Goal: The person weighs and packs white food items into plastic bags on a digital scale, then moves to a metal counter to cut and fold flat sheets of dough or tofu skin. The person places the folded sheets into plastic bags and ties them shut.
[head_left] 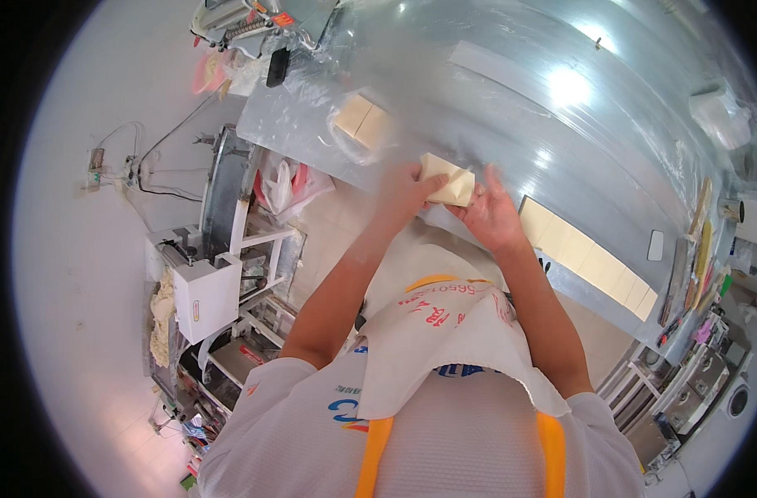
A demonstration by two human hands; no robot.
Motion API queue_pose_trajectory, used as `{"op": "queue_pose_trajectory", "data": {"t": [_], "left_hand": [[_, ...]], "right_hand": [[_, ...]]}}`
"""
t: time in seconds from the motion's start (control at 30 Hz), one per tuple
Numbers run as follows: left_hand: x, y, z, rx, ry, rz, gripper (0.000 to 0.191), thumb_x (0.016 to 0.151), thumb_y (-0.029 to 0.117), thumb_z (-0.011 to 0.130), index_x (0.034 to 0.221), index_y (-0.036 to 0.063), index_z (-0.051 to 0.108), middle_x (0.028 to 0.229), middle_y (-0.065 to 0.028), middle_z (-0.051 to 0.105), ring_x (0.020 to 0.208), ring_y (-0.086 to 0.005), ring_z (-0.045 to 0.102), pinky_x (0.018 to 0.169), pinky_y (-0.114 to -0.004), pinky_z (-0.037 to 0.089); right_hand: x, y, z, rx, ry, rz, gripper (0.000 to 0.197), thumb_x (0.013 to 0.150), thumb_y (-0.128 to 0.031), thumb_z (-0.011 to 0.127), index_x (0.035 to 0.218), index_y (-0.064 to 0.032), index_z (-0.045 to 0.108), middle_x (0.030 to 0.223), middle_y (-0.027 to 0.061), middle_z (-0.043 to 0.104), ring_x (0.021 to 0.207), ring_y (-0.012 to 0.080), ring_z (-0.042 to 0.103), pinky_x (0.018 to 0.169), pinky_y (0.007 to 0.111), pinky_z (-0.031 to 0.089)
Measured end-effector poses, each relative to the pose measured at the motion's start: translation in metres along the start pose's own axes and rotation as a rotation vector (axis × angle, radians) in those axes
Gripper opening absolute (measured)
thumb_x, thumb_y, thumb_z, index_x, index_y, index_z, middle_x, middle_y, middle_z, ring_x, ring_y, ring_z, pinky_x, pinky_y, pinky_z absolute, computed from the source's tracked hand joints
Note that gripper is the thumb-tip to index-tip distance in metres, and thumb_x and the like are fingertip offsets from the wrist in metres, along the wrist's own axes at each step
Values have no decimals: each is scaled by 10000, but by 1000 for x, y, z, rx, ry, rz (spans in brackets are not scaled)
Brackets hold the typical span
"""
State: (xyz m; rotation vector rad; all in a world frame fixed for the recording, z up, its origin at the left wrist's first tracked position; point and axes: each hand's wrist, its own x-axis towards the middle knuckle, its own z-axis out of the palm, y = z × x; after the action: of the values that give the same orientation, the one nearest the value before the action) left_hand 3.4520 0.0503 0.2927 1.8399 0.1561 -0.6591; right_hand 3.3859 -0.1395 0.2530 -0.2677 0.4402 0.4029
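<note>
Over the near edge of a metal worktable [509,131], a stack of thin pale dough sheets [450,180] is between my hands. My left hand [409,187] grips its left side, thumb on top. My right hand [493,211] is at the stack's right end, palm turned up and fingers spread; its lower fingers touch or nearly touch the corner, which I cannot tell. To the right, a long row of overlapping dough sheets [584,252] lies along the table's near edge. Two small stacks of dough pieces [362,120] sit on clear plastic at the left.
At the far left is a white dough-rolling machine [207,299] with dough [162,317] beside it. A black object [277,67] lies near the table's left end. Wooden sticks [702,230], a white phone-like object [655,245] and a metal cup [731,210] are at the right.
</note>
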Motion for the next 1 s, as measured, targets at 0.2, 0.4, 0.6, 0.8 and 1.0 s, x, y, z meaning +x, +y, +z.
{"op": "queue_pose_trajectory", "data": {"t": [0.2,0.4,0.6,0.8,1.0], "left_hand": [[10,-7,-45,-73,-20,-22,453,938,374,802,1114,-43,770,957,-82,763,810,-134,696,670,-294,575],[27,-48,-114,-877,-311,-169,588,1081,522,584,1304,-11,687,1215,-115,717,1075,-199,687,942,-387,569],[79,-134,-150,-650,-316,-250,573,1133,522,463,1284,13,677,1263,-126,705,1178,-239,675,1045,-404,531],[124,-119,-130,-960,-449,-323,577,1144,513,444,1355,9,628,1331,-151,684,1267,-256,643,1101,-425,508],[133,-89,-167,-1631,-476,-285,690,1119,600,433,1521,43,490,1488,-135,593,1403,-270,565,1187,-448,452]], "right_hand": [[47,18,14,-418,176,-60,506,1044,-346,715,1389,9,609,1346,104,686,1228,188,645,1077,398,490],[52,-6,104,-847,252,-270,304,968,-139,809,1235,-7,747,1134,78,777,1021,153,715,950,320,553],[101,-54,107,-1948,779,-496,313,926,-132,809,1202,9,765,945,91,812,855,158,751,830,328,585],[137,-13,183,-1855,607,-235,362,928,-136,802,1238,41,740,994,97,804,906,155,737,845,332,576],[218,23,178,-1457,231,77,401,942,-129,794,1273,78,701,1102,96,773,988,172,704,913,329,551]]}}
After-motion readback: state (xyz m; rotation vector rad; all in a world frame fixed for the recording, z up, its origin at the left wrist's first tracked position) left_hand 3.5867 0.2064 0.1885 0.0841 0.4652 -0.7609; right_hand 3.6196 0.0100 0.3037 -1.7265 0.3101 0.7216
